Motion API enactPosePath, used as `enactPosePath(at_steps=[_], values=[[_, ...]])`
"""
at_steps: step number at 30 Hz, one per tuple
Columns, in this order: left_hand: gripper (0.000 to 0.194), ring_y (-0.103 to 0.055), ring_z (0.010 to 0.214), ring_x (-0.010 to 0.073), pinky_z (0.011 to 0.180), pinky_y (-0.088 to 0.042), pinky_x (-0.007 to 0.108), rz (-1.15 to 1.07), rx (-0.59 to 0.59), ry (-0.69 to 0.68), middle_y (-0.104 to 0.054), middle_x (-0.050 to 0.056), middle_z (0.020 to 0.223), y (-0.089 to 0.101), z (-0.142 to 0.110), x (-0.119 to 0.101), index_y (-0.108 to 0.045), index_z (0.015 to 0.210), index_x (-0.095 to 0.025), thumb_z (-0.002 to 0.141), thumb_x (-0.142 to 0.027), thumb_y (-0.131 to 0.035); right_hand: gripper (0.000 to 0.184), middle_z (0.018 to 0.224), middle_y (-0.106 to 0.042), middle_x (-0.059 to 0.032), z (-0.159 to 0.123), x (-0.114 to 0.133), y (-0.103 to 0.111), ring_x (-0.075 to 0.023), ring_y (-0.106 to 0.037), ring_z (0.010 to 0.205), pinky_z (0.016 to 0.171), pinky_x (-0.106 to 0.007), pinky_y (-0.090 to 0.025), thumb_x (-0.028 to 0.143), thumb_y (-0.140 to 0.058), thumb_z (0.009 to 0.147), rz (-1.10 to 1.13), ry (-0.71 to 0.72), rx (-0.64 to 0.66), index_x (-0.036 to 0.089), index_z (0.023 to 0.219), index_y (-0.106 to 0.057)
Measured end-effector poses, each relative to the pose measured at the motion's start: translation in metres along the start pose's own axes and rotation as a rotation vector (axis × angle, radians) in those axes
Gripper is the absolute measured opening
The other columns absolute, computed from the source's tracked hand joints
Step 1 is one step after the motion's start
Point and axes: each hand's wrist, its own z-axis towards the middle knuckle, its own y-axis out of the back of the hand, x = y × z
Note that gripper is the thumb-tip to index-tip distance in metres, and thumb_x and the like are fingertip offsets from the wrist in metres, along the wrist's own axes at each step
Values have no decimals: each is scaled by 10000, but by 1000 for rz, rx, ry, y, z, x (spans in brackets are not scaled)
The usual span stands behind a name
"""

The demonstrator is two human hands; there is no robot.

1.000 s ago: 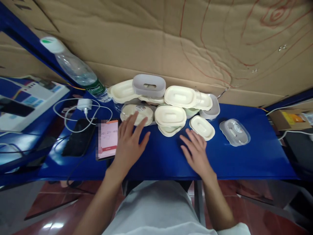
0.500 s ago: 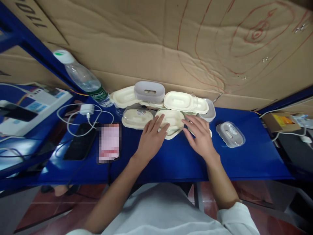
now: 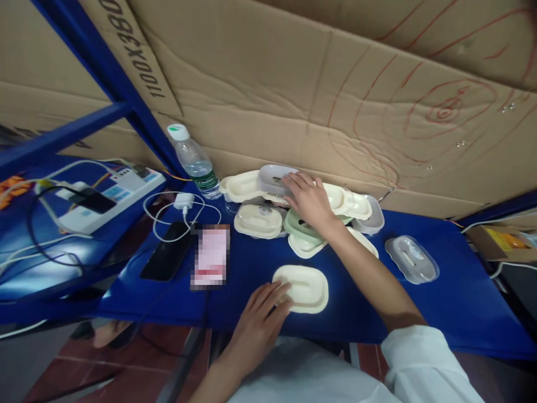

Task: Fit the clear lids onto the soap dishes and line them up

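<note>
A cream oval plastic soap dish (image 3: 308, 288) lies near the table's front edge. My left hand (image 3: 262, 316) is closed on its left end, fingers over the rim; the thumb is hard to see. Farther back, my right hand (image 3: 309, 200) reaches across the pile, fingers apart, fingertips at the right end of a grey soap dish (image 3: 274, 178). Below my right hand sits a green soap dish (image 3: 297, 224), partly on another cream piece (image 3: 306, 248). A cream dish with a clear cover (image 3: 259, 220) is to the left. My right hand and forearm hide part of the pile.
A water bottle (image 3: 197, 168) stands left of the pile. A white charger (image 3: 183, 201) with a looped cable, a black phone (image 3: 165, 254) and a lit phone (image 3: 211, 256) lie at left. A grey covered dish (image 3: 412, 258) sits at right. Cardboard (image 3: 268, 84) rises behind.
My left hand has brought a cream dish from the pile toward the front edge, uncovering the green one. My right hand has moved left and back to the grey dish. The view has shifted.
</note>
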Motion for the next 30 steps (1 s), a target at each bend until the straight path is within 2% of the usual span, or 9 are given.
enactPosePath(at_steps=[3,6,9,11,14,17,21,25,30], values=[[222,-695,1341,264,1140,-574,482,-15,53,46,-752,101,1412,-4,-10,-3,-738,1199,-231,1072,-124,-591,215,1284,-806,-143,19,3,-1,-290,-702,1260,1097,-480,-478,205,-634,1103,-5,12,39,112,1268,-735],[127,-690,1356,283,1213,-522,546,-14,90,43,-753,94,1414,0,-7,2,-747,1156,-240,1056,-205,-676,256,1284,-812,-113,6,6,18,-224,-736,1206,1152,-474,-447,247,-534,1165,-10,4,17,137,1316,-708],[266,-680,1376,305,1212,-524,590,3,106,35,-715,113,1476,7,-5,12,-722,1286,-260,1026,-202,-723,275,1347,-803,-83,-49,21,46,-205,-739,1267,1211,-460,-424,333,-519,1176,19,38,-96,199,1333,-700],[429,-673,1387,314,1179,-559,589,15,73,64,-675,146,1518,11,-5,18,-659,1428,-271,1018,-157,-708,210,1271,-832,-65,-102,38,55,-226,-781,1196,1179,-470,-468,259,-666,1102,128,120,-243,246,1306,-715],[547,-638,1436,344,1127,-611,563,-3,-5,121,-607,203,1569,14,-7,22,-567,1526,-255,1009,-143,-708,279,1163,-851,-50,-179,67,47,-231,-814,1062,1090,-471,-527,186,-699,1057,263,80,-139,263,1326,-697],[526,-570,1517,383,1146,-603,583,11,-35,135,-523,240,1634,17,-6,21,-553,1500,-240,1009,-155,-723,227,1124,-842,-60,-222,88,31,-227,-812,1015,1056,-468,-540,191,-659,1076,388,-44,-57,254,1293,-682],[420,-581,1509,359,1190,-574,586,-3,-34,108,-550,235,1592,23,-4,24,-572,1425,-219,1031,-156,-703,195,1099,-824,-55,-233,94,23,-208,-793,1020,1108,-464,-503,172,-682,1067,413,-88,-42,235,1251,-676],[626,-628,1457,345,1124,-628,534,-34,-21,168,-574,221,1590,28,-8,27,-479,1567,-232,1012,-216,-768,211,1047,-802,-44,-235,89,28,-204,-772,968,1112,-478,-503,177,-708,1048,374,-103,-56,239,1248,-683],[811,-513,1569,406,1141,-601,596,-37,46,131,-410,257,1734,27,-10,24,-330,1705,-281,1019,-245,-762,239,1053,-779,-50,-240,94,26,-244,-778,1051,1067,-494,-545,181,-729,1007,360,-93,-141,269,1228,-704]])
